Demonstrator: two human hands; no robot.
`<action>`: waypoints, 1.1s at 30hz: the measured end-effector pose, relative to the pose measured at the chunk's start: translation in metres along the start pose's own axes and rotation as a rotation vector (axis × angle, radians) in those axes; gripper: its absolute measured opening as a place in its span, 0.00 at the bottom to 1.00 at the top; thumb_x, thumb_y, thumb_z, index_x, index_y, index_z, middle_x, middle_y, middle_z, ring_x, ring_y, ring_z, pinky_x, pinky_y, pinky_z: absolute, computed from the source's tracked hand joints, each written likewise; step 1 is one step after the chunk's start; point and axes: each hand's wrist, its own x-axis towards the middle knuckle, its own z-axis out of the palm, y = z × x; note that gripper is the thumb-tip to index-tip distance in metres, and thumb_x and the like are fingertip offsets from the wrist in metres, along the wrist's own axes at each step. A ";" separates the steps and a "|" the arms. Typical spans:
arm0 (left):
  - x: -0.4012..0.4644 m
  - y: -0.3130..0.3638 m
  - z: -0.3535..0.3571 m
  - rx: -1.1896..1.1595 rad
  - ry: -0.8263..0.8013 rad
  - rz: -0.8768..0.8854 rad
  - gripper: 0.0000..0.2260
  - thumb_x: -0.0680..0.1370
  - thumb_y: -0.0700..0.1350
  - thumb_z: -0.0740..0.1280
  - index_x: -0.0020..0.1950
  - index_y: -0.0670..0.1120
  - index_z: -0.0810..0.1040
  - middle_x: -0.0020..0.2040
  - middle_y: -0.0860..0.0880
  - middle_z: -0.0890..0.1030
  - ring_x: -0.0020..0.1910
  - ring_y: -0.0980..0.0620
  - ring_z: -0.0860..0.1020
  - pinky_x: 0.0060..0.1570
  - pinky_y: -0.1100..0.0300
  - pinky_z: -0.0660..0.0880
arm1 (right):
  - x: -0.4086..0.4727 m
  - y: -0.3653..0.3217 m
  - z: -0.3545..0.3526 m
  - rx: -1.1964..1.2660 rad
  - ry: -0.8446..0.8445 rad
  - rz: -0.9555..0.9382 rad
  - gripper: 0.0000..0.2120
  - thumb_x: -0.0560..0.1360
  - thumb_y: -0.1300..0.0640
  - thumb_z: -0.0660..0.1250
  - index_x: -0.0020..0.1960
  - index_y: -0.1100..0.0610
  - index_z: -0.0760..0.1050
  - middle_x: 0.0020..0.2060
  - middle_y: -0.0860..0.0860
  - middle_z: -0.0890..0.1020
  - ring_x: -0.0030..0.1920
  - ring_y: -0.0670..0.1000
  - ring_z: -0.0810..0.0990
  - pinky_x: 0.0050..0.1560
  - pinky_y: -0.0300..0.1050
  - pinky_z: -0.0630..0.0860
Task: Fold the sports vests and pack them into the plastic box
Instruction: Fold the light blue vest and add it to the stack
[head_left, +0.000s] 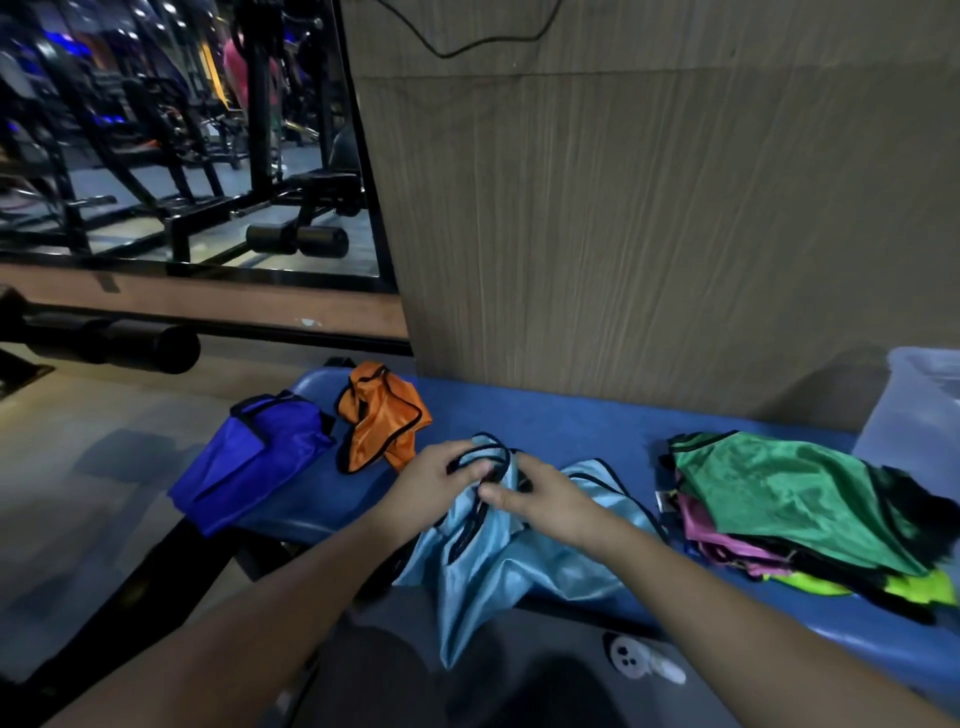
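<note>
A light blue vest with black trim lies crumpled on the blue bench, its lower part hanging over the front edge. My left hand pinches its black-edged strap near the top. My right hand grips the same vest just right of that. An orange vest lies bunched at the back left, and a dark blue vest droops off the bench's left end. A stack of vests topped by a green one sits at the right. The translucent plastic box stands at the far right.
A wooden panel rises right behind the bench. Gym machines and a black padded roller fill the left. A small white object lies at the bench's front edge.
</note>
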 end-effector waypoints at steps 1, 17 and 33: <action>0.004 0.005 -0.004 0.003 0.007 0.013 0.08 0.81 0.44 0.67 0.54 0.56 0.83 0.51 0.57 0.86 0.52 0.61 0.82 0.53 0.64 0.76 | 0.001 -0.004 0.001 0.043 0.067 -0.003 0.21 0.71 0.38 0.73 0.58 0.50 0.79 0.52 0.47 0.85 0.53 0.46 0.83 0.58 0.50 0.79; 0.042 0.119 -0.019 0.026 -0.009 0.129 0.18 0.77 0.47 0.74 0.65 0.47 0.78 0.57 0.50 0.81 0.54 0.63 0.78 0.56 0.63 0.73 | -0.036 -0.111 -0.080 0.475 0.373 -0.145 0.12 0.79 0.65 0.58 0.55 0.61 0.80 0.49 0.60 0.85 0.48 0.54 0.83 0.50 0.49 0.79; 0.042 0.242 -0.035 0.169 0.175 0.253 0.04 0.80 0.43 0.69 0.52 0.49 0.83 0.45 0.56 0.84 0.43 0.61 0.81 0.41 0.68 0.75 | -0.081 -0.179 -0.149 0.343 0.596 -0.193 0.10 0.79 0.57 0.62 0.50 0.54 0.82 0.48 0.54 0.87 0.50 0.55 0.85 0.58 0.60 0.80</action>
